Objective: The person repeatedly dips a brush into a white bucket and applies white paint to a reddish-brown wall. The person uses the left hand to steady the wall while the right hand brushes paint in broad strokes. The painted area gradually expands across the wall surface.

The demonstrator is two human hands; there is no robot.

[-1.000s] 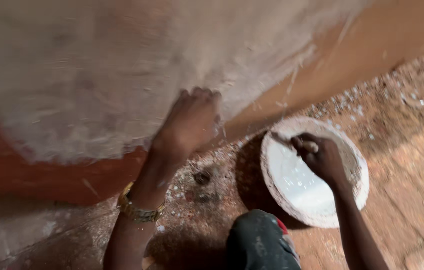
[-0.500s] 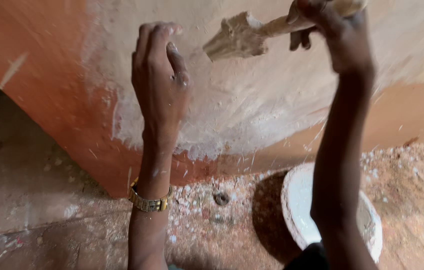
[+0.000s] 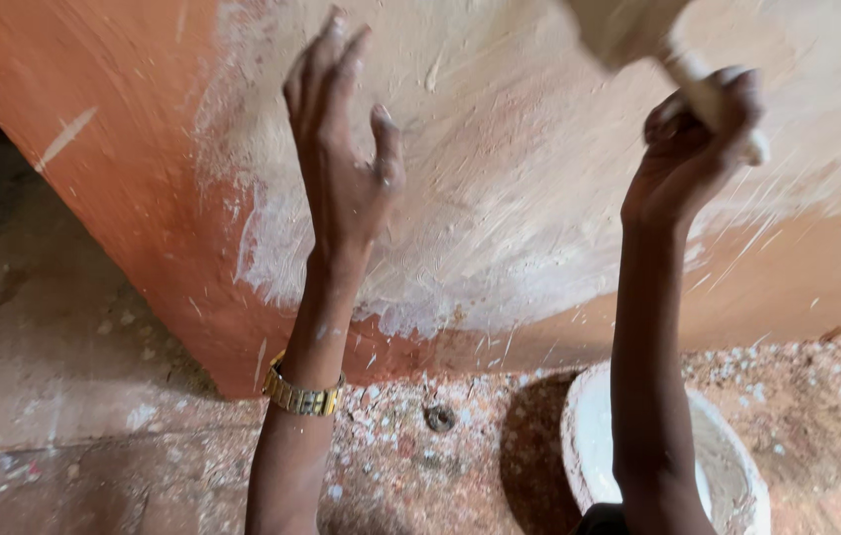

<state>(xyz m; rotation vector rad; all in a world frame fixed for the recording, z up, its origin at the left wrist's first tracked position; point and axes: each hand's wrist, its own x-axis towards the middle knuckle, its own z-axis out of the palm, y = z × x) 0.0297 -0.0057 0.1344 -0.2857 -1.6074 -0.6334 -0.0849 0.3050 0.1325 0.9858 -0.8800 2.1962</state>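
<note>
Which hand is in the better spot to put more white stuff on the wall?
Probably the right hand: it grips the brush up against the wall. The left hand is open and empty.

A building site or a house under repair, seemingly, rather than a finished room. Orange-brown wall [image 3: 123,149] half covered with a streaky pale coat of plaster or whitewash [image 3: 500,208], ragged at its lower edge. Rough reddish floor [image 3: 817,416] strewn with white flecks and crumbs along the wall's foot. White-smeared round bowl [image 3: 737,466] set on the floor. Dusty grey ground [image 3: 54,327] at the left, beyond the wall's corner.
</note>
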